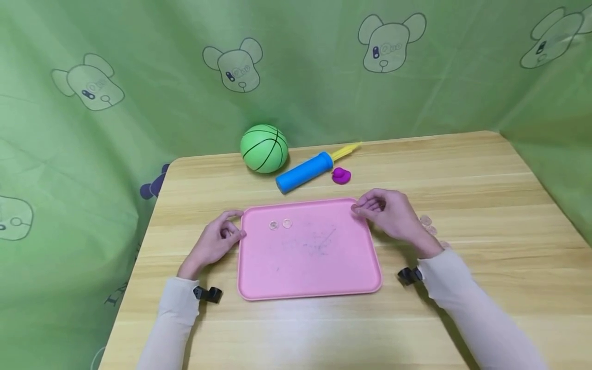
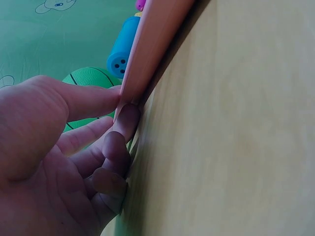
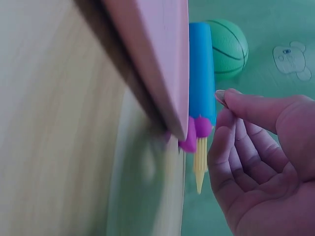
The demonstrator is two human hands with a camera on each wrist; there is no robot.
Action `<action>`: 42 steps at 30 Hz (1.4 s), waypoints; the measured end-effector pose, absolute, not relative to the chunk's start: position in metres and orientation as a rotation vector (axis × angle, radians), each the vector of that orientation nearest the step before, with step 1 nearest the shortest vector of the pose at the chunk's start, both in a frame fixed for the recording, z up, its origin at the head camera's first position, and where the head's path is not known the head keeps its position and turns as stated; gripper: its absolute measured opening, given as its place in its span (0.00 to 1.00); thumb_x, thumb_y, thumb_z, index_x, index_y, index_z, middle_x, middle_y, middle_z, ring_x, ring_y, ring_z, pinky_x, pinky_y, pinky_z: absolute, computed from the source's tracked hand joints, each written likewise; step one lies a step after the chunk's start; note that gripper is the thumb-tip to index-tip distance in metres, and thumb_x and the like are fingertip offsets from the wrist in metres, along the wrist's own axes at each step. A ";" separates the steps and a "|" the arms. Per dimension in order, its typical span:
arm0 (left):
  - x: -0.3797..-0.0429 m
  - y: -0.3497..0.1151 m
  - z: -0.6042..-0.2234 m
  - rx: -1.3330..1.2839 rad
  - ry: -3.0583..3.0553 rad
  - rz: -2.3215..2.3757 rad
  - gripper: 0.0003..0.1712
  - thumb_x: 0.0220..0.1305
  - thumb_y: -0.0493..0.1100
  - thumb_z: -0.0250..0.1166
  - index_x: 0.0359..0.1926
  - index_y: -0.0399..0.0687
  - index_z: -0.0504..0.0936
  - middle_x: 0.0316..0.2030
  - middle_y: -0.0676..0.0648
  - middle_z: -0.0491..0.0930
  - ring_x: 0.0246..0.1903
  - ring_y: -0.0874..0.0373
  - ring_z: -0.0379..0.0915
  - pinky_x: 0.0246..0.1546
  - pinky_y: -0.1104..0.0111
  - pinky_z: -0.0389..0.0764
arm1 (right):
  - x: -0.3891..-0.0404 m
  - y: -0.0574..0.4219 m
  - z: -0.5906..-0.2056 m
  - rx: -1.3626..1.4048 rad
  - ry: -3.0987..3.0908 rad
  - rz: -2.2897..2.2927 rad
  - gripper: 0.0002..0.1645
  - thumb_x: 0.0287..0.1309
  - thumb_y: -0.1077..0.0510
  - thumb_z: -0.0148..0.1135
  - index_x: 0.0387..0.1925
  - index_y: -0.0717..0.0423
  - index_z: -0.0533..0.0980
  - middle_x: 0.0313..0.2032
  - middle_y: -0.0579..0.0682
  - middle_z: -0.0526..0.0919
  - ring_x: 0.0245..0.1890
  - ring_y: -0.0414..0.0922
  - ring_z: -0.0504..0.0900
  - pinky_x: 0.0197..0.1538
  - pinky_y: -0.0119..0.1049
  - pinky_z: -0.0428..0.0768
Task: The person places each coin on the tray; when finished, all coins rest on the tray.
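A pink tray lies on the wooden table, with two coins, a left coin and a right coin, near its upper left. My left hand pinches the tray's left rim near the far corner. In the left wrist view the thumb is on the rim's upper side and a fingertip is against its underside. Over the tray's far right corner, my right hand pinches a coin between thumb and forefinger; its other fingers are curled. Several coins lie right of that hand, partly hidden by the wrist.
Behind the tray are a green ball with black lines, a blue hand pump with a yellow nozzle, and a small purple hat-shaped thing. Green cloth with bear-head prints hangs behind the table.
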State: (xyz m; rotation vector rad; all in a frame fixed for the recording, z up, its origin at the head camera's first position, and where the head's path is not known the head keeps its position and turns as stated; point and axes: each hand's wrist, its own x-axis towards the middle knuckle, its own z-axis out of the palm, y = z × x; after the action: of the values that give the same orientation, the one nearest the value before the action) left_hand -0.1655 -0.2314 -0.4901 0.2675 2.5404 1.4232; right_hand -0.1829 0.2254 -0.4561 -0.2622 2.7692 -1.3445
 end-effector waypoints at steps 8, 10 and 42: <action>-0.164 -0.230 -0.489 0.255 2.552 1.406 0.31 0.75 0.37 0.70 0.75 0.44 0.75 0.40 0.38 0.87 0.33 0.57 0.74 0.35 0.73 0.75 | -0.188 0.195 -0.448 -0.289 2.711 -1.362 0.12 0.65 0.57 0.79 0.46 0.57 0.87 0.40 0.56 0.92 0.39 0.48 0.88 0.41 0.28 0.85; -0.165 -0.230 -0.489 0.257 2.550 1.404 0.31 0.75 0.36 0.70 0.75 0.44 0.75 0.40 0.37 0.87 0.33 0.56 0.74 0.35 0.73 0.75 | -0.191 0.187 -0.444 -0.293 2.697 -1.363 0.11 0.66 0.57 0.78 0.46 0.56 0.87 0.41 0.55 0.92 0.39 0.48 0.87 0.41 0.28 0.85; -0.166 -0.232 -0.492 0.278 2.549 1.421 0.31 0.75 0.36 0.70 0.75 0.44 0.75 0.39 0.37 0.87 0.32 0.57 0.74 0.34 0.73 0.75 | -0.216 0.108 -0.463 -0.608 2.515 -1.149 0.04 0.69 0.59 0.75 0.41 0.56 0.87 0.36 0.49 0.89 0.37 0.41 0.84 0.46 0.33 0.84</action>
State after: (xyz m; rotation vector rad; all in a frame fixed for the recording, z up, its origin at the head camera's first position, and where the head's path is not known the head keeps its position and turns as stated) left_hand -0.1664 -0.2322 -0.4917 0.2783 2.5494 1.4211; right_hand -0.2164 0.1084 -0.4634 -0.6076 2.5149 -1.1485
